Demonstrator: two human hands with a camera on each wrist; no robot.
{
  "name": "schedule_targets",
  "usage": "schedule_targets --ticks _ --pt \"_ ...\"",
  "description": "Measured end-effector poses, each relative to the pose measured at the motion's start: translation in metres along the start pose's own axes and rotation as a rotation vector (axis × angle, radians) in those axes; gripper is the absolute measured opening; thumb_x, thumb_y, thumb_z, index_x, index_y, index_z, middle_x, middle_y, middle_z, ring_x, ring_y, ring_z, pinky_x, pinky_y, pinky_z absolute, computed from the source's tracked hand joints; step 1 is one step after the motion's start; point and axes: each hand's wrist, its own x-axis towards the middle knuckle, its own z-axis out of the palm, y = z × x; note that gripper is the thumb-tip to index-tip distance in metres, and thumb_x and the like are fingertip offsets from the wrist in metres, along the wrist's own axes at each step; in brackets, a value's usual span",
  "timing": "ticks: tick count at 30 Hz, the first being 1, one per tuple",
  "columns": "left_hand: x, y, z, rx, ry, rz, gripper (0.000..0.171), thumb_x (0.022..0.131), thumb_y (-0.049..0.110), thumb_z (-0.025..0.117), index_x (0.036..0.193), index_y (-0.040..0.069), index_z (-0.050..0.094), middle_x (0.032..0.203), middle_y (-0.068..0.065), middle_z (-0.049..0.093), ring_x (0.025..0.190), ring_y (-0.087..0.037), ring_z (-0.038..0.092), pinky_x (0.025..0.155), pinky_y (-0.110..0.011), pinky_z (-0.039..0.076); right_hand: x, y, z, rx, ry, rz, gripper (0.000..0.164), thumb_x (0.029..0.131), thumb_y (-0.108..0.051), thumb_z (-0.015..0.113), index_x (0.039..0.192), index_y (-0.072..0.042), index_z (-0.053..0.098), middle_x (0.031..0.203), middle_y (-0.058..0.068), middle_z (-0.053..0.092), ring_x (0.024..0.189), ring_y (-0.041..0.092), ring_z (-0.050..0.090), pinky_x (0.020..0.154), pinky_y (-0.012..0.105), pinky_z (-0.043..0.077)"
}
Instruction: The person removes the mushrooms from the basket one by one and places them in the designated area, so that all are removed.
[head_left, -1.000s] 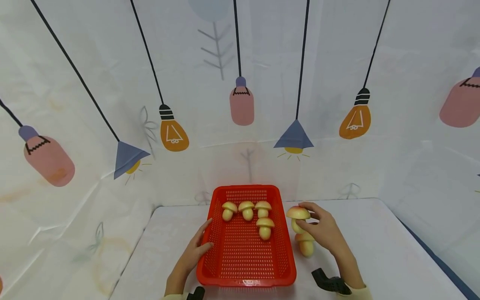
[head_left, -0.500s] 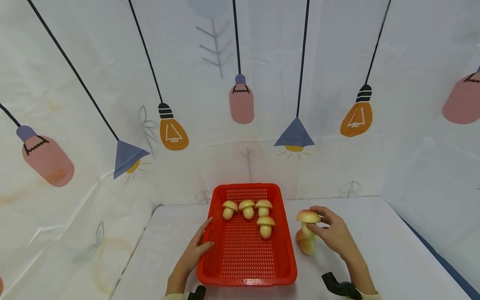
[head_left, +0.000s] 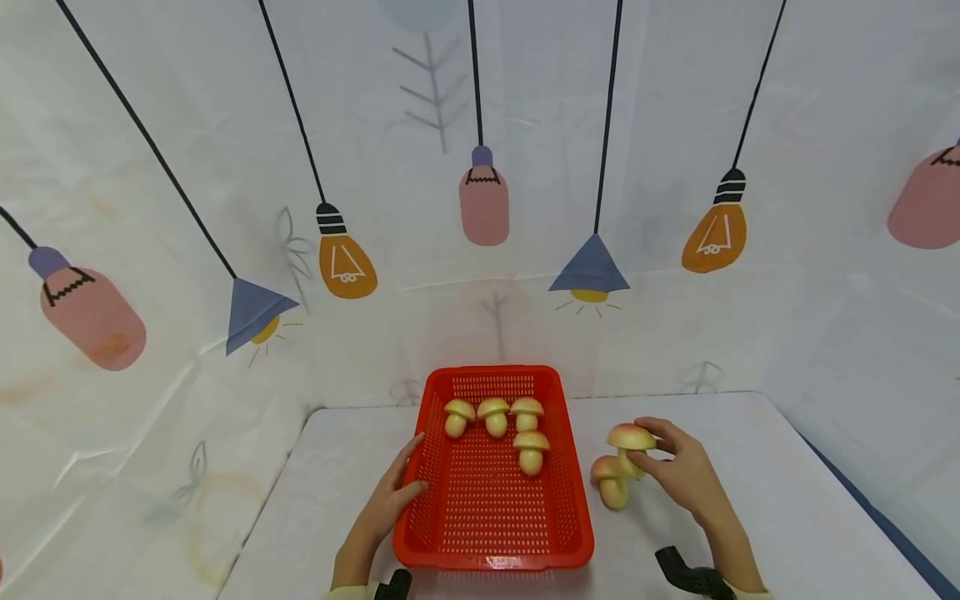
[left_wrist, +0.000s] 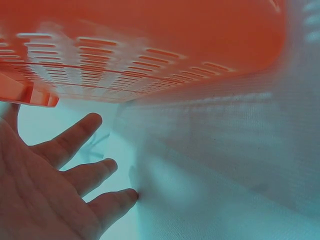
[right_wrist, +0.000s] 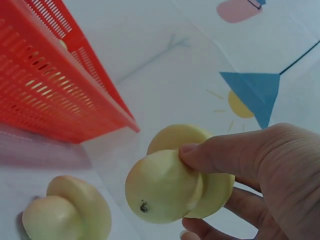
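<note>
My right hand (head_left: pixel 681 468) pinches a toy mushroom (head_left: pixel 632 437) between thumb and fingers. Its cap is yellow with a reddish top, and the right wrist view shows the rounded stem end (right_wrist: pixel 159 190) with a dark spot. A second toy mushroom (head_left: pixel 613 485) lies on the table just left of the held one. At the left side of a red plastic basket (head_left: pixel 480 533), my left hand (head_left: pixel 388 502) touches the rim with its thumb. The left wrist view shows several of its fingers (left_wrist: pixel 92 177) spread and fairly straight beside the basket wall.
Inside the basket lie several toy mushrooms (head_left: pixel 495 418), three in a row at the far end and one below them on the right. The white table (head_left: pixel 330 467) meets a wall covering (head_left: pixel 420 325) printed with lamps at its back edge.
My right hand has moved to the right with the mushroom, away from the basket. The mushroom on the table shows more fully. My left hand keeps its place.
</note>
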Motion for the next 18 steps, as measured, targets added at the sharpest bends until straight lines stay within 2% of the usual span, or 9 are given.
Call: schedule_targets --ticks 8,18 --pt "0.0 0.0 0.0 -0.013 -0.02 0.011 0.077 0.097 0.007 0.056 0.164 0.027 0.024 0.151 -0.029 0.043 0.123 -0.037 0.057 0.091 -0.037 0.053 -0.002 0.012 -0.006 -0.007 -0.008 0.041 0.056 0.092 -0.024 0.079 0.14 -0.004 0.058 0.142 0.025 0.059 0.123 0.049 0.059 0.075 0.033 0.053" --pt "-0.001 0.0 0.001 0.001 -0.004 0.009 0.076 0.096 0.009 0.057 0.164 0.027 0.026 0.152 -0.028 0.044 0.123 -0.037 0.056 0.092 -0.038 0.053 -0.003 0.03 -0.011 -0.021 -0.008 0.061 0.058 0.091 -0.021 0.079 0.14 0.002 0.057 0.139 0.031 0.057 0.119 0.05 0.061 0.073 0.025 0.053"
